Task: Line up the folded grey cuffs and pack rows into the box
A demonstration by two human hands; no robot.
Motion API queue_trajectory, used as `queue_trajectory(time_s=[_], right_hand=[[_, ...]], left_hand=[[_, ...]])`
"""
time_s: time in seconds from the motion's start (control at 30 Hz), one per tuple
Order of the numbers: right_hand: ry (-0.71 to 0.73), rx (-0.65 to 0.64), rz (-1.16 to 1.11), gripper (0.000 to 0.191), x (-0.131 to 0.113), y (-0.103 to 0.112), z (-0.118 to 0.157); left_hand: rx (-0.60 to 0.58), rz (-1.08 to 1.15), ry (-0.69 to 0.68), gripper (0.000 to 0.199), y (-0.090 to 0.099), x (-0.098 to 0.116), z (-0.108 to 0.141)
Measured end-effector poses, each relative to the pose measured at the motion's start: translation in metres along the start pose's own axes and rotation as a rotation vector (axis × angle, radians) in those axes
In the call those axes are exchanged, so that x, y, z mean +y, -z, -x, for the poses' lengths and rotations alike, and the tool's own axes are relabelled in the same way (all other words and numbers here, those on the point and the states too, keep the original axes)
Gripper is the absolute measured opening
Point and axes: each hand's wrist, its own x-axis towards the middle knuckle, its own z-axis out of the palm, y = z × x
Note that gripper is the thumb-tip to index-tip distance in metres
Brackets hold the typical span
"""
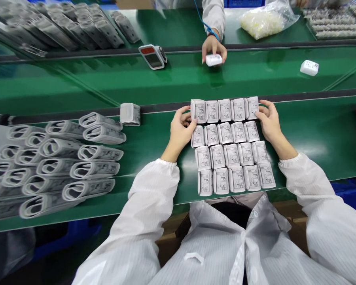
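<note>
The right hand (pixel 180 128) and left hand (pixel 269 120) are open, not gripping — fingers resting against both ends of the top row of folded cuffs (pixel 225 146), which lie in a four-row block on the green surface (pixel 314 138).

A factory assembly line: a green rubber conveyor belt (pixel 178 85) runs just beyond the left hand (pixel 179 130), rolled white printed cuffs (pixel 62 158) lie heaped beside it, and a co-worker's white sleeve (pixel 213 19) shows across the belt.
</note>
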Motion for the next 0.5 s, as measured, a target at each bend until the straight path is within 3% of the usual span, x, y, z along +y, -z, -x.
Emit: queue_trajectory(time_s=[0.33, 0.5], right_hand=[[0.017, -0.022, 0.033, 0.074, -0.0034, 0.0028, 0.0002], [-0.007, 0.019, -0.041, 0.087, -0.0027, 0.0011, -0.0005]], left_hand=[[0.01, 0.014, 0.015, 0.07, -0.0003, -0.0011, -0.0008], [-0.001, 0.005, -0.001, 0.071, 0.0008, -0.004, -0.001]])
